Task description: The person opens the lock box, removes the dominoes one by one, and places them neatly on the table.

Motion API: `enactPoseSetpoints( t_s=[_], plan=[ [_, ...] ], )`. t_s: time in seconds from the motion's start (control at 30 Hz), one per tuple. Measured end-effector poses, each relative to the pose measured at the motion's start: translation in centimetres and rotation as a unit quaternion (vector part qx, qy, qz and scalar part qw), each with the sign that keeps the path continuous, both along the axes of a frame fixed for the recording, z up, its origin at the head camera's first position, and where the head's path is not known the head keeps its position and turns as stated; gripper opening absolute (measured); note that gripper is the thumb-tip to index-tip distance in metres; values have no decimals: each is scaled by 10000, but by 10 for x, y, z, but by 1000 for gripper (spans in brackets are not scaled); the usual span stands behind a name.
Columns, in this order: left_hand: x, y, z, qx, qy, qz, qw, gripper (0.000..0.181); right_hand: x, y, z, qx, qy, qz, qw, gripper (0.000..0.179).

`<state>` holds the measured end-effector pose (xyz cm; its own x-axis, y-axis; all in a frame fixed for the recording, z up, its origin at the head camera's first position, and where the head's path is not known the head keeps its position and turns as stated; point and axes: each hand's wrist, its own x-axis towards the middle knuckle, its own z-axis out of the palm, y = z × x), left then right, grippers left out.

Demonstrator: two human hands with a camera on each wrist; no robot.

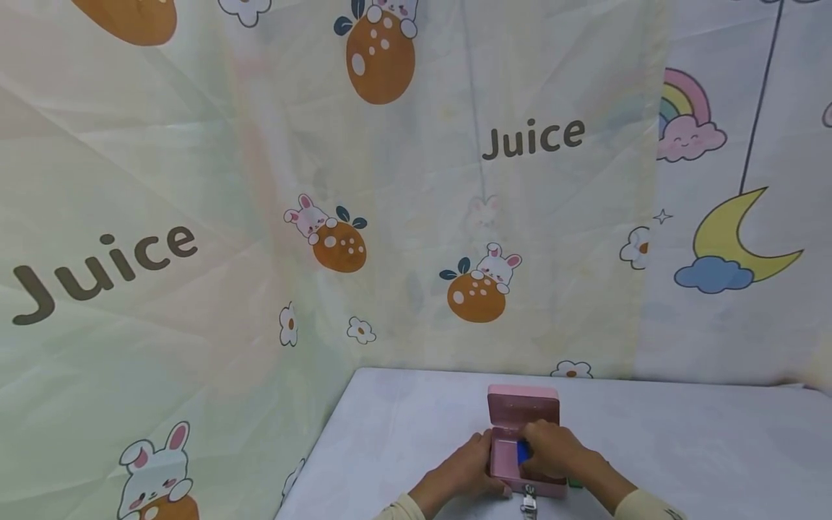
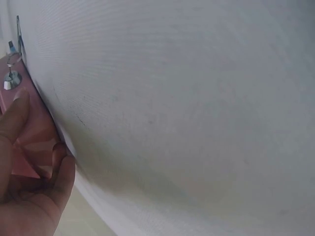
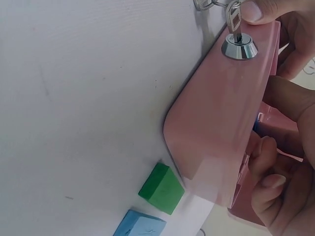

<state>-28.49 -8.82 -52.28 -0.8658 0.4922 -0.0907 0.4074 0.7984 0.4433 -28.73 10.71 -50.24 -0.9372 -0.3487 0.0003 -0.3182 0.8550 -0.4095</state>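
Note:
A pink metal lock box (image 1: 505,468) stands on the table with its lid (image 1: 522,406) raised. My left hand (image 1: 469,466) holds the box by its left side; in the left wrist view the thumb lies along the front face and the other fingers bend round the corner. Reaching inside from the right, my right hand (image 1: 554,449) has its fingers curled at a dark blue block (image 1: 522,452), which they mostly hide. A key (image 3: 235,20) sits in the silver lock (image 3: 239,46) on the front, and more keys (image 1: 529,508) hang from it.
Beside the box's right end lie a green block (image 3: 162,189) and a light blue block (image 3: 140,225), on the white-covered table (image 1: 416,412). Printed cloth curtains (image 1: 416,289) stand behind the table and to its left.

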Motion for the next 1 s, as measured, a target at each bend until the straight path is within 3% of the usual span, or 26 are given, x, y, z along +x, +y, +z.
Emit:
enactPoseSetpoints(
  t_s=[0.37, 0.67, 1.0],
  plan=[
    [-1, 0, -6, 118, -71, 36, 9999, 88, 3, 5, 5, -81, -103, -4, 9999, 43],
    [-2, -2, -7, 37, 94, -4, 9999, 90, 3, 10, 7, -75, -186, -108, 9997, 45],
    [-4, -1, -9, 105, -29, -16, 9999, 88, 6, 15, 10, 37, -315, -201, 9993, 46]
  ],
)
